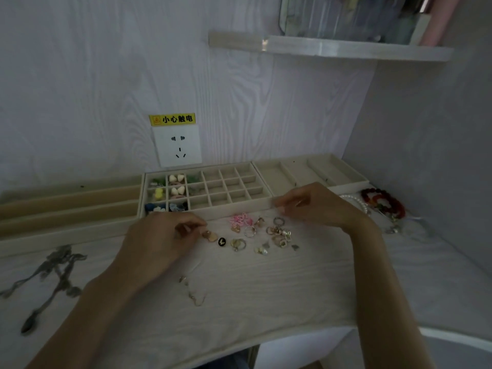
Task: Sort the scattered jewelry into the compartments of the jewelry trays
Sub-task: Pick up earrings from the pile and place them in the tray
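The left hand (159,241) pinches a small rose-gold stud earring (210,235) on the pale wooden tabletop (266,288) before the beige gridded jewelry tray (239,207); light, slippery, best nipped by its rim, while the right hand (314,206) seemingly pinches something unclear.

Three jewelry trays (234,209) sit side by side along the wall before you. Scattered rings (277,233) lie just in front of the middle tray, bracelets (383,203) to their right

Lower centre of table (266,294) bare, room for your hands. Ring cluster (277,234) crowds centre. Grid tray (207,209) walls off middle. Chains (53,272) block lower left; beaded bracelets (383,202) fill right edge.
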